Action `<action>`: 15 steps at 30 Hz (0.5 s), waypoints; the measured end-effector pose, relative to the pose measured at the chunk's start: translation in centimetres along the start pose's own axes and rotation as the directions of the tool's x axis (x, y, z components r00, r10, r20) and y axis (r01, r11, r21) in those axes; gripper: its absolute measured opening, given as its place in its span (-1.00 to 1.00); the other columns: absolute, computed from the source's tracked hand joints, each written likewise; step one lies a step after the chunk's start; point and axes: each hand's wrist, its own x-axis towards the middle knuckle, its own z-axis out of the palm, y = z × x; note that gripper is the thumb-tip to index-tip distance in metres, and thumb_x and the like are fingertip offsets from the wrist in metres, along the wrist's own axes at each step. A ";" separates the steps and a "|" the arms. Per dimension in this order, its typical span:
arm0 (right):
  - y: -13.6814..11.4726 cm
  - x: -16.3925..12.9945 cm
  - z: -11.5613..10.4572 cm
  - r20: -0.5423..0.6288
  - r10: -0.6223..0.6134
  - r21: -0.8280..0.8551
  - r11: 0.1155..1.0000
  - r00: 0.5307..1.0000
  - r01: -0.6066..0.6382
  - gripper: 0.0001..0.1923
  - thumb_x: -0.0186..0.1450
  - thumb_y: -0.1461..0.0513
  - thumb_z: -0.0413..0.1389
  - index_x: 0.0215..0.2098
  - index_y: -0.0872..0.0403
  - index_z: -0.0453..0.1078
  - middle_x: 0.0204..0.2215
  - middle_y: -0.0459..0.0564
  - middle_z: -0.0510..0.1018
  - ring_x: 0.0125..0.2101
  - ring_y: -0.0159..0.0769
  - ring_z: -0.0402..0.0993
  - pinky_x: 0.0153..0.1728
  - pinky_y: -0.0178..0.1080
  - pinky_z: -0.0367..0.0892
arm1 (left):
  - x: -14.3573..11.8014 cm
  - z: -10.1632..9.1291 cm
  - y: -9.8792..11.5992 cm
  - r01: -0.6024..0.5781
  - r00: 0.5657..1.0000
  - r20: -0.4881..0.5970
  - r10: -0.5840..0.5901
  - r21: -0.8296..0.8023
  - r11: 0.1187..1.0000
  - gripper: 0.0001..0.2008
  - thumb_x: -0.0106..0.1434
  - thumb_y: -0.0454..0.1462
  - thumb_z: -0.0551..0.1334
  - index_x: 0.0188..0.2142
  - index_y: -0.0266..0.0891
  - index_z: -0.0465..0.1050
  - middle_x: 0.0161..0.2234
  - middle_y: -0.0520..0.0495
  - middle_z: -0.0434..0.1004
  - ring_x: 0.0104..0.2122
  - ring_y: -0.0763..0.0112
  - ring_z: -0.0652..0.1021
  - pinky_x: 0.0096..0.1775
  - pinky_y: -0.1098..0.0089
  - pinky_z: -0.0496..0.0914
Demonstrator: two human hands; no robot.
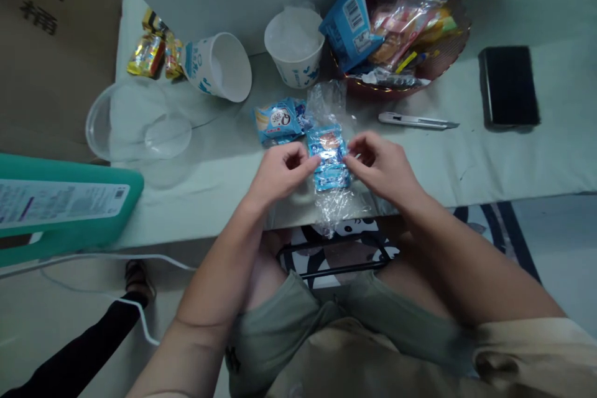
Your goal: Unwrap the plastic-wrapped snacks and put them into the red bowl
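on smooth pale table [489, 155], both hands [329, 165] pinch crinkly clear bag [333, 202] around glossy blue packet [329, 158].

Bare forearms; grey-green shorts [298, 329]; beige top [527, 354].

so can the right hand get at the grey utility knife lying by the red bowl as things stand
Probably yes, once it lets go. The right hand is busy pinching the small blue snack packet in clear wrap along with the left hand. The grey utility knife lies on bare table just beyond it, with nothing between.
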 end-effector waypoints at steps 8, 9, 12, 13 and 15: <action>-1.3 -0.5 1.6 0.202 -0.139 0.495 0.869 0.969 0.021 -0.68 0.34 -0.06 0.15 -0.30 -0.03 0.26 -0.25 -0.01 0.61 -0.18 -0.27 0.58 -0.06 -0.12 0.48 | 0.3 1.1 -0.4 0.034 0.997 0.068 -0.047 0.192 0.981 -0.55 0.08 0.10 0.42 -0.39 -0.20 0.40 -0.47 0.05 0.41 -0.48 0.46 0.35 -0.46 0.40 0.18; -1.2 -0.5 1.7 0.214 -0.136 0.550 0.835 0.967 -0.004 -0.64 0.33 -0.10 0.16 -0.29 -0.03 0.24 -0.22 0.00 0.61 -0.15 -0.27 0.58 -0.02 -0.10 0.48 | 0.2 1.1 -0.5 0.026 0.996 0.072 -0.042 0.210 0.977 -0.61 0.11 0.03 0.41 -0.40 -0.20 0.39 -0.47 0.05 0.41 -0.48 0.46 0.35 -0.45 0.39 0.18; -0.7 -0.3 1.6 0.151 -0.069 0.537 0.843 0.986 -0.023 -0.67 0.32 -0.06 0.16 -0.27 -0.03 0.22 -0.18 0.02 0.58 -0.12 -0.25 0.56 0.02 -0.06 0.47 | 0.5 1.2 -0.9 0.020 1.000 0.005 -0.022 0.232 0.972 -0.77 0.24 -0.18 0.26 -0.50 -0.20 0.33 -0.52 0.05 0.35 -0.48 0.44 0.34 -0.40 0.36 0.21; -0.4 -0.2 1.5 0.097 -0.019 0.467 0.884 0.995 -0.028 -0.71 0.31 -0.02 0.16 -0.27 -0.03 0.24 -0.18 0.02 0.57 -0.13 -0.23 0.55 0.00 -0.05 0.47 | 0.6 1.2 -1.1 0.017 0.999 -0.044 -0.008 0.204 0.979 -0.78 0.24 -0.24 0.21 -0.52 -0.21 0.32 -0.52 0.04 0.35 -0.45 0.42 0.36 -0.36 0.35 0.24; 0.0 -0.2 1.3 -0.012 0.074 0.286 0.956 0.997 -0.067 -0.75 0.26 0.05 0.18 -0.24 -0.01 0.27 -0.16 0.05 0.54 -0.12 -0.19 0.52 -0.04 -0.03 0.47 | 0.8 1.2 -1.3 0.002 0.993 -0.119 0.007 0.076 0.997 -0.82 0.23 -0.26 0.18 -0.50 -0.20 0.33 -0.44 0.00 0.41 -0.35 0.38 0.44 -0.28 0.33 0.33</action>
